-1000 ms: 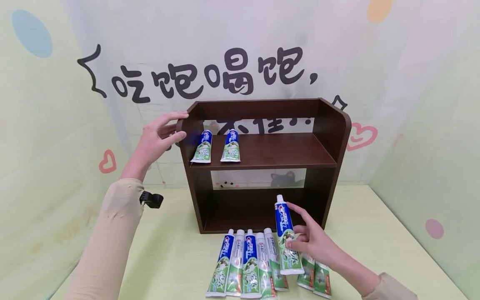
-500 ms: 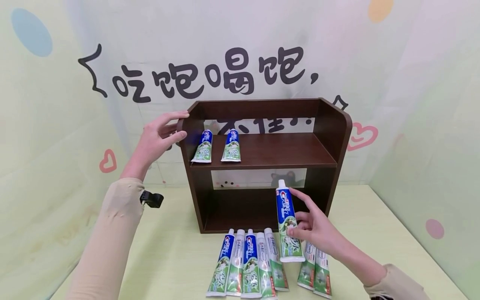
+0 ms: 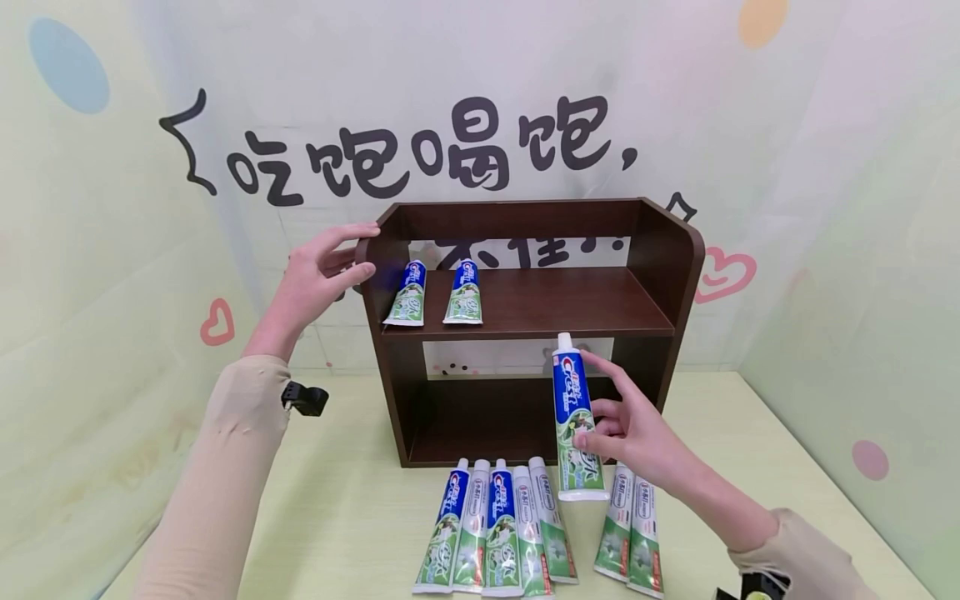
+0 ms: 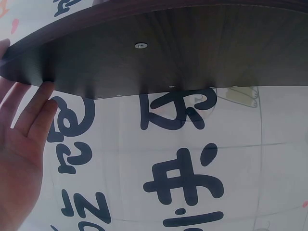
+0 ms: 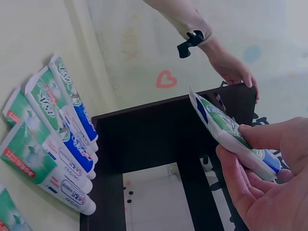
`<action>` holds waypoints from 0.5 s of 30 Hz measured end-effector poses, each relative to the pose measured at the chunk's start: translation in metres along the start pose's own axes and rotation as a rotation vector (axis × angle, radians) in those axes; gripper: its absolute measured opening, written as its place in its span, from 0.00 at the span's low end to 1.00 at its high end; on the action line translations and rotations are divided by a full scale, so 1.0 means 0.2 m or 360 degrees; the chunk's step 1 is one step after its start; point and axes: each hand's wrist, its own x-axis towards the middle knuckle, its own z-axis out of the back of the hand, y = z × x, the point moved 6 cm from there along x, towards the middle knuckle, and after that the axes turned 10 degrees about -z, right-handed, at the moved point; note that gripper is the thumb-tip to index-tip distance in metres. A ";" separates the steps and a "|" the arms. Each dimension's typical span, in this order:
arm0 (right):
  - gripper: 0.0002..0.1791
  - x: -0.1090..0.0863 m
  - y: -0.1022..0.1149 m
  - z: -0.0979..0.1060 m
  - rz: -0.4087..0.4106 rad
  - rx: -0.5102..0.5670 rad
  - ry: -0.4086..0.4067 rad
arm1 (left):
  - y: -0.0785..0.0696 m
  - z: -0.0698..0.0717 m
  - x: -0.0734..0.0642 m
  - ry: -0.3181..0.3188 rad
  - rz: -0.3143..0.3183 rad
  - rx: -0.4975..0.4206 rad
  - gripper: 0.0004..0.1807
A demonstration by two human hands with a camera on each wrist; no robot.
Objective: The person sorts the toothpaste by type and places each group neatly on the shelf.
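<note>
My right hand [image 3: 637,433] pinches a blue-and-green toothpaste tube [image 3: 577,421], thumb on its front and fingers on its side and back. Its white cap points up, in front of the lower opening of the dark brown shelf [image 3: 540,335]. In the right wrist view the held tube [image 5: 226,127] is seen edge-on. My left hand [image 3: 311,279] touches the shelf's left side panel, with the index finger reaching over its top edge. The left wrist view shows fingertips against that panel [image 4: 144,62]. Two similar tubes, one left [image 3: 406,296] and one right [image 3: 462,296], lean on the upper level.
Several toothpaste tubes [image 3: 498,533] lie in a row on the light table [image 3: 337,500] before the shelf, some blue and green, some white and green. Two white-and-green tubes [image 3: 630,533] lie apart at the right. A printed cloth wall [image 3: 300,108] stands behind.
My right hand has raised the held toothpaste tube away from the table row, up in front of the shelf's lower opening. The left hand stays at the shelf's side.
</note>
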 end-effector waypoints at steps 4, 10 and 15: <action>0.51 0.01 0.04 0.02 0.0011 0.0005 -0.0019 | 0.00 0.00 0.00 0.0000 -0.0002 -0.0006 0.25; 0.51 0.04 0.09 0.04 0.0012 0.0014 -0.0038 | -0.01 0.00 0.00 0.0005 -0.0016 -0.0007 0.25; 0.51 0.06 0.15 0.06 0.0035 0.0009 -0.0059 | 0.00 0.00 0.00 0.0002 -0.0022 -0.0008 0.25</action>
